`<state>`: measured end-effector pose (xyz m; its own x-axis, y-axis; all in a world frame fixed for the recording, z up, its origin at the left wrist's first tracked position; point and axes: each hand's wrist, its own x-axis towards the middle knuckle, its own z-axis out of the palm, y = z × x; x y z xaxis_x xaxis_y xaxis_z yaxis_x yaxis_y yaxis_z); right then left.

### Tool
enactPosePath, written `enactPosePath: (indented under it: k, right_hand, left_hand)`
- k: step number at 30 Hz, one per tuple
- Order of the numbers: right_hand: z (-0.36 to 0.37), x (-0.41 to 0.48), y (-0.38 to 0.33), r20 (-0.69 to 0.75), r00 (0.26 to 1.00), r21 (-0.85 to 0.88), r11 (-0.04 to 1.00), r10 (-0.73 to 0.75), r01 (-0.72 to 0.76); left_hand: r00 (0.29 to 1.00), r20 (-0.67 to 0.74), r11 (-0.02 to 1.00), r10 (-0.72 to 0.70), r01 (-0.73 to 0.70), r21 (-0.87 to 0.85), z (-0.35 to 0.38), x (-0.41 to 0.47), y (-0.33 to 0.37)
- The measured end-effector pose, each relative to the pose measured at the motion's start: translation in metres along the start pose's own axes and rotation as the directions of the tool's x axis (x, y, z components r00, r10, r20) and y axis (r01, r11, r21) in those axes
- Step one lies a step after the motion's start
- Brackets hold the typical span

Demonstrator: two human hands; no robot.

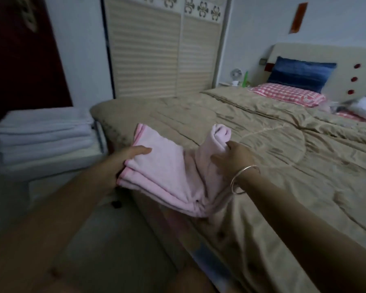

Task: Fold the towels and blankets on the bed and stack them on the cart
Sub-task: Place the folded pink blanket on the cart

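Head view, from beside the bed (262, 144): the pink towel (167, 172) lies half-folded over the bed's near left edge, its long axis running across from one hand to the other. The left hand (125, 159) pinches the layered end that hangs off the bed's edge, thumb flat on top and the other fingers hidden beneath. The right hand (235, 159), with a bangle (244, 179) at the wrist, grips the bunched end that stands up in a loose roll over the quilt, thumb spread wide. That raised end looks as if it must come over toward the left hand to close the fold. Just off the bed's left side stands the cart (40, 168), carrying a stack of folded pale towels (42, 132). The left hand is the nearer to it.
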<state>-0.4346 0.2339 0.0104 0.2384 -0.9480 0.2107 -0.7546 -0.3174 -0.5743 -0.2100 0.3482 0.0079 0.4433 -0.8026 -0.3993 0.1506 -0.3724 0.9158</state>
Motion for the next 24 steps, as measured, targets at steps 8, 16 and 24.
enactPosePath:
  k: [8, 16, 24]
  right_hand:
    - [0.167, 0.111, -0.158, 0.058, 0.98, 0.251, 0.953, -0.19, 0.17]
    - [0.264, 0.159, -0.271, 0.001, 0.927, 0.591, 0.748, -0.375, 0.302]
    - [0.308, 0.261, -0.345, 0.012, 0.956, 0.764, 0.62, -0.293, 0.18]
  left_hand:
    - [0.929, -0.32, 0.957, 0.187, -0.247, -0.155, -0.206, 0.083, 0.005]
    - [0.939, -0.327, 0.955, 0.103, -0.185, -0.231, -0.342, 0.111, 0.04]
    - [0.668, -0.692, 0.934, 0.273, -0.355, 0.025, -0.41, 0.198, 0.109]
